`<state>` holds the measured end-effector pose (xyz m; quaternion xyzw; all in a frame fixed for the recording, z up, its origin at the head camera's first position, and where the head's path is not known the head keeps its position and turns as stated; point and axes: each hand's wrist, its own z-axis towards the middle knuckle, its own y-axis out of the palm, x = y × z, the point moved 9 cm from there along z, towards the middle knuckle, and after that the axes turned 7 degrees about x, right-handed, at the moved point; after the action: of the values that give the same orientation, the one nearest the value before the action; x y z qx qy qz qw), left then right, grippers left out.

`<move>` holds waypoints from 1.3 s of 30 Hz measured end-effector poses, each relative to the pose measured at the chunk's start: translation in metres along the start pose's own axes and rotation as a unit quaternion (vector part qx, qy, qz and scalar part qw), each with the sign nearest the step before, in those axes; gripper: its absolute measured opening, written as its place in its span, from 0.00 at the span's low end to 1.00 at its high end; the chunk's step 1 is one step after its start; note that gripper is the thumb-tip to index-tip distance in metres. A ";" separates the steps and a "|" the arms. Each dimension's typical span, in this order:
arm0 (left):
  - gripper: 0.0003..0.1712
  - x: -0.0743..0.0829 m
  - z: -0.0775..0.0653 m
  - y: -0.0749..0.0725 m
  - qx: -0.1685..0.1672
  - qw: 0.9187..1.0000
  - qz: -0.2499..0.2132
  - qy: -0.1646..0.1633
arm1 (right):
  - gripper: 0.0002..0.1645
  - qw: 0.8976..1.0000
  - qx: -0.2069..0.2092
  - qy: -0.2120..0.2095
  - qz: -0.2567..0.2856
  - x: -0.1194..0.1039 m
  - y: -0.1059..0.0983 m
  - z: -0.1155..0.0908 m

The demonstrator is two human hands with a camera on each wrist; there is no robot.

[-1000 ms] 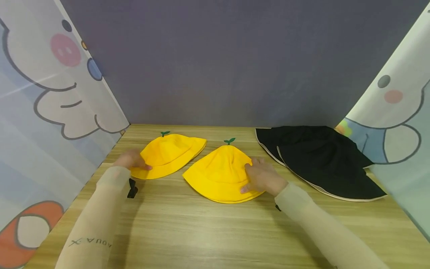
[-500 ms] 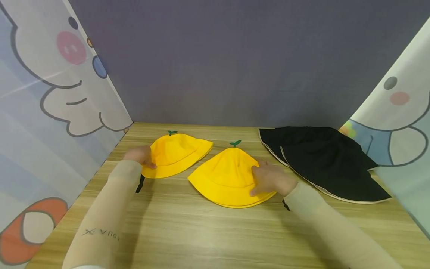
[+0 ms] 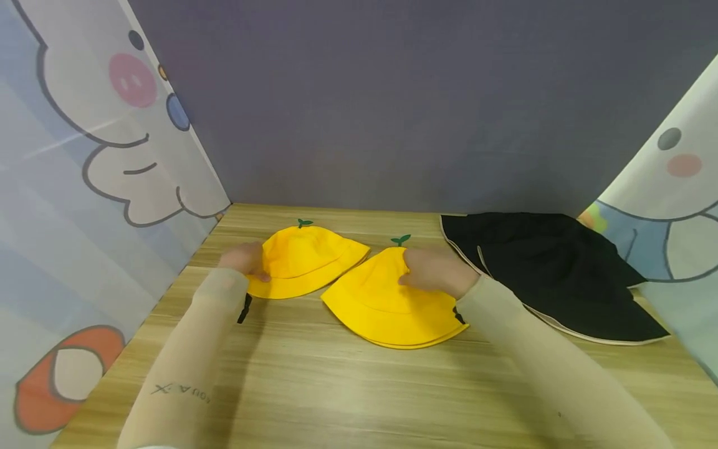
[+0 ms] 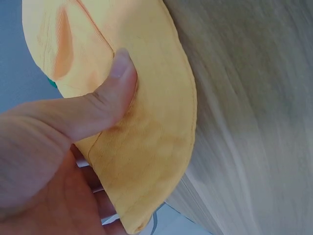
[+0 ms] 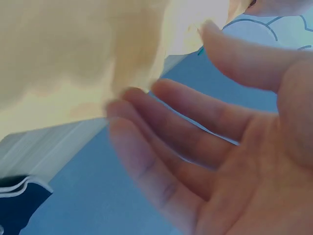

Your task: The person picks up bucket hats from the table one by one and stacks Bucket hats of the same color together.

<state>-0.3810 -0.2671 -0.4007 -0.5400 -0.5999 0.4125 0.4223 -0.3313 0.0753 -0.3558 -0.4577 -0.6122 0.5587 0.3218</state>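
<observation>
Two yellow bucket hats with green sprouts on top lie flat on the wooden table. My left hand (image 3: pixel 245 259) grips the left yellow hat (image 3: pixel 305 252) at its left edge; in the left wrist view the thumb presses on the hat's brim (image 4: pixel 164 112) while the other fingers go behind it. Over the upper right side of the other yellow hat (image 3: pixel 381 299) is my right hand (image 3: pixel 434 269). In the right wrist view its fingers (image 5: pixel 181 127) are spread and relaxed beside the yellow cloth (image 5: pixel 63 63), with a gap between thumb and fingers.
Black hats (image 3: pixel 561 274) with pale edging overlap at the right of the wooden table (image 3: pixel 314 386). A grey panel (image 3: pixel 392 106) stands behind, and cartoon-printed sheets (image 3: pixel 67 249) flank both sides. Small black straps (image 3: pixel 244 309) show near each hand.
My right hand has moved from the right hat's brim up towards its crown, fingers loosened. My left hand stays on the left hat. The whole view has shifted slightly.
</observation>
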 end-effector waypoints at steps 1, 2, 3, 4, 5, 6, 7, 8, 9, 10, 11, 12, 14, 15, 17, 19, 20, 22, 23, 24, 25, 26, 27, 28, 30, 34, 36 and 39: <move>0.31 0.001 -0.001 0.000 0.003 1.000 -0.001 -0.001 | 0.17 1.000 0.011 0.003 0.007 -0.003 -0.004 0.004; 0.31 0.003 -0.001 -0.001 0.006 1.000 -0.001 -0.003 | 0.17 1.000 0.023 0.004 0.014 -0.006 -0.007 0.009; 0.32 0.004 -0.001 -0.001 0.009 1.000 0.000 -0.005 | 0.18 0.999 0.032 0.012 0.024 -0.008 -0.009 0.014; 0.32 0.005 -0.001 -0.002 0.012 1.000 0.000 -0.006 | 0.17 0.998 0.043 0.018 0.037 -0.009 -0.012 0.018; 0.34 0.007 -0.001 -0.002 0.016 1.000 0.001 -0.009 | 0.17 0.997 0.052 0.023 0.048 -0.011 -0.013 0.024; 0.34 0.008 -0.001 -0.002 0.018 1.000 0.001 -0.012 | 0.17 0.996 0.060 0.028 0.064 -0.013 -0.014 0.029; 0.35 0.008 -0.002 -0.003 0.021 1.000 0.003 -0.013 | 0.17 0.994 0.069 0.029 0.077 -0.014 -0.014 0.035; 0.35 0.008 -0.001 -0.002 0.024 1.000 0.003 -0.015 | 0.18 0.993 0.078 0.029 0.085 -0.016 -0.014 0.041; 0.36 0.007 -0.001 -0.002 0.027 1.000 0.002 -0.015 | 0.18 0.992 0.083 0.031 0.094 -0.018 -0.014 0.047; 0.36 0.007 0.000 -0.002 0.030 0.999 -0.001 -0.016 | 0.18 0.990 0.090 0.034 0.102 -0.020 -0.014 0.052; 0.35 0.006 0.000 -0.002 0.031 0.999 -0.003 -0.016 | 0.19 0.989 0.094 0.035 0.108 -0.021 -0.013 0.058; 0.35 0.005 -0.001 -0.002 0.032 0.999 -0.006 -0.016 | 0.19 0.988 0.097 0.033 0.115 -0.024 -0.013 0.062; 0.35 0.003 -0.001 -0.001 0.034 0.999 -0.010 -0.016 | 0.20 0.987 0.099 0.034 0.122 -0.027 -0.013 0.071; 0.35 0.003 -0.002 -0.001 0.035 0.999 -0.012 -0.016 | 0.21 0.987 0.097 0.034 0.127 -0.029 -0.013 0.075; 0.34 0.003 -0.003 -0.002 0.036 0.999 -0.014 -0.017 | 0.21 0.987 0.095 0.029 0.130 -0.032 -0.012 0.082; 0.33 0.004 -0.004 -0.001 0.038 0.999 -0.015 -0.017 | 0.17 0.988 0.090 0.022 0.123 -0.035 -0.011 0.088; 0.33 0.004 -0.003 0.000 0.039 0.999 -0.017 -0.018 | 0.16 0.989 0.083 0.018 0.122 -0.037 -0.009 0.091; 0.32 0.004 -0.003 0.003 0.040 0.999 -0.018 -0.018 | 0.19 0.991 0.059 0.007 0.121 -0.041 -0.002 0.096; 0.32 0.004 -0.003 0.004 0.039 0.999 -0.020 -0.019 | 0.21 0.991 0.046 0.004 0.123 -0.042 0.002 0.098; 0.32 0.003 -0.002 0.005 0.039 0.999 -0.024 -0.022 | 0.24 0.992 0.033 0.002 0.122 -0.043 0.006 0.100; 0.32 0.003 -0.002 0.006 0.039 0.999 -0.026 -0.024 | 0.27 0.992 0.019 0.001 0.124 -0.045 0.010 0.102; 0.33 0.003 -0.001 0.007 0.040 0.998 -0.028 -0.027 | 0.29 0.992 0.007 0.000 0.124 -0.046 0.014 0.104; 0.33 0.003 -0.001 0.007 0.041 0.998 -0.029 -0.029 | 0.32 0.993 -0.002 -0.002 0.120 -0.047 0.017 0.106; 0.33 0.003 -0.001 0.007 0.042 0.998 -0.031 -0.033 | 0.34 0.993 -0.007 -0.003 0.115 -0.049 0.020 0.108; 0.33 0.003 -0.001 0.005 0.043 0.998 -0.033 -0.036 | 0.37 0.995 -0.018 -0.006 0.101 -0.052 0.025 0.111; 0.35 0.004 -0.002 0.002 0.041 0.998 -0.026 -0.048 | 0.33 0.996 -0.045 -0.009 0.070 -0.058 0.034 0.115; 0.37 0.005 -0.003 0.000 0.038 0.998 -0.018 -0.056 | 0.32 0.997 -0.053 -0.003 0.064 -0.059 0.036 0.116; 0.39 0.004 -0.003 -0.001 0.038 0.997 -0.009 -0.068 | 0.30 0.996 -0.044 0.006 0.082 -0.058 0.035 0.118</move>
<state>-0.3784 -0.2632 -0.3990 -0.4888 -0.6159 0.4669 0.4047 -0.4099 -0.0252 -0.4036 -0.5234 -0.5950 0.5529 0.2576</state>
